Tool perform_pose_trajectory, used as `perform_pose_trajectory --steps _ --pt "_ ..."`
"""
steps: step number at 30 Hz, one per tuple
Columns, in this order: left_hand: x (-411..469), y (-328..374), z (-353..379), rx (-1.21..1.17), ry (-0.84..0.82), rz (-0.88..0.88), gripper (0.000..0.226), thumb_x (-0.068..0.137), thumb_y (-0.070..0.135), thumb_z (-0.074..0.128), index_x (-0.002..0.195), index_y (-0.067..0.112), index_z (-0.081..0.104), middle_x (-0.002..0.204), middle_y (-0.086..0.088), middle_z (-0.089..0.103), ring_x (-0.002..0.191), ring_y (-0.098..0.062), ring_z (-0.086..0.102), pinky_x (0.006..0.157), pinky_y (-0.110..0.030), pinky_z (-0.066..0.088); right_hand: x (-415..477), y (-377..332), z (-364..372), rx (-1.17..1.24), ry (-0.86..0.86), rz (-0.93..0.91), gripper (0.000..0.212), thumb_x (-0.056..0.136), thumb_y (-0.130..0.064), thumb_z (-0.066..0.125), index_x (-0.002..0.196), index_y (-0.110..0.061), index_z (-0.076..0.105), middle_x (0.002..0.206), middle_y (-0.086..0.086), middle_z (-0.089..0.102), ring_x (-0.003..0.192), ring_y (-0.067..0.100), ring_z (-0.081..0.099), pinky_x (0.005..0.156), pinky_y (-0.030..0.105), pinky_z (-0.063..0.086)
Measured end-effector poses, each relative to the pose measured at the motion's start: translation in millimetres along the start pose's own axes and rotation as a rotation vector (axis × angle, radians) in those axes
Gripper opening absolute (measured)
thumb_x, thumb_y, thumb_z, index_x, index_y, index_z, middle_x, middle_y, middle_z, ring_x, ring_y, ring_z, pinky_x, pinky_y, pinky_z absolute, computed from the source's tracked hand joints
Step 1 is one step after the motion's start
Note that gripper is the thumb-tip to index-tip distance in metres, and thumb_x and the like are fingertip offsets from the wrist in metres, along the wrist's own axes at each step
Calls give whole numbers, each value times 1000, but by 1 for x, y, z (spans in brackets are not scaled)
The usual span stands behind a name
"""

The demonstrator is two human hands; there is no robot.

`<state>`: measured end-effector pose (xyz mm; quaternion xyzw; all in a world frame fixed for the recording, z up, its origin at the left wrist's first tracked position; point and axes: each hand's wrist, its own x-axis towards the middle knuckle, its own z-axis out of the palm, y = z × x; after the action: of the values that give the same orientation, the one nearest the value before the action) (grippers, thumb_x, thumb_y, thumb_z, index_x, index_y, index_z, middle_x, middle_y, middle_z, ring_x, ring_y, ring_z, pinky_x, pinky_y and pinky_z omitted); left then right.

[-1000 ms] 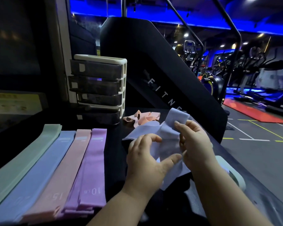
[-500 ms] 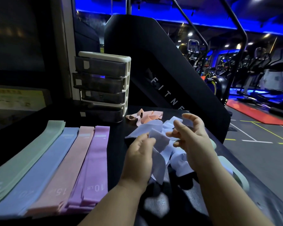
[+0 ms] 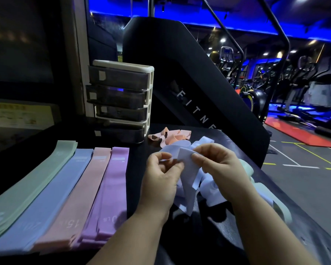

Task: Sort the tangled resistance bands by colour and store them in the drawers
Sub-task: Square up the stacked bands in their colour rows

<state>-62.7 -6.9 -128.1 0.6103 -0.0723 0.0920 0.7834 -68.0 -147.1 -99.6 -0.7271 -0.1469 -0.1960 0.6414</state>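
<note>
Left hand (image 3: 161, 180) and right hand (image 3: 223, 169) both raised over black table (image 3: 137, 169); each pinches, thumb against curled fingers, a fold of the tangled pale-blue bands (image 3: 186, 169) between them (rest of the tangle hangs down to the table); peach tangle (image 3: 171, 137) lies loose behind, near the drawer unit (image 3: 120, 100); flat stacks side by side on the left: green (image 3: 27, 188), blue (image 3: 52, 196), pink (image 3: 80, 197), purple (image 3: 112, 186); the stacks' near ends are blurred
</note>
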Motion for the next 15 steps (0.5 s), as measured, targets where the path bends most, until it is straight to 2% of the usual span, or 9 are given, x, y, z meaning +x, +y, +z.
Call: perform_pose_trajectory --steps 2,4,6,8,10,13,15 --pt "2 -2 -1 69 20 45 28 81 25 76 100 30 56 99 10 62 98 -8 59 86 -26 45 0 0 -1 32 -22 -15 11 85 -6 72 79 -15 69 67 -9 63 61 2 54 59 15 43" --pt "0 1 -2 113 -31 33 26 84 28 73 104 37 59 108 17 60 107 0 54 91 -26 44 0 0 0 82 -48 -2 8 80 -16 71 76 -23 71 71 -6 64 66 7 55 62 20 44" --pt "-1 2 -2 91 -96 -4 13 90 28 65 100 36 66 99 14 69 99 -2 62 86 -28 50 1 2 2 131 -53 7 8 78 -20 69 77 -28 73 75 -4 66 73 12 57 68 26 45" --pt "-3 6 -1 145 -90 38 14 95 24 59 90 29 71 86 5 74 86 -10 66 78 -33 54 1 2 3 146 -52 14 6 77 -23 71 79 -29 74 79 -1 67 77 16 57 71 30 45" --pt "-4 7 -1 145 -69 70 20 96 23 57 84 28 72 82 3 73 78 -11 66 74 -32 55 1 1 1 145 -76 27 9 77 -22 71 83 -28 75 79 -1 67 73 11 58 68 23 46" --pt "-5 9 0 109 -53 108 22 95 21 59 79 31 69 78 10 73 72 -1 65 66 -16 51 -1 0 0 68 -122 39 8 85 -10 71 90 -14 74 74 -7 69 65 1 59 62 14 45" --pt "-4 6 1 147 -44 117 16 95 23 60 83 32 67 79 8 73 73 -5 65 65 -16 50 -2 -1 1 -4 -86 12 6 89 -3 66 90 -6 72 70 -7 69 64 0 60 62 13 46"
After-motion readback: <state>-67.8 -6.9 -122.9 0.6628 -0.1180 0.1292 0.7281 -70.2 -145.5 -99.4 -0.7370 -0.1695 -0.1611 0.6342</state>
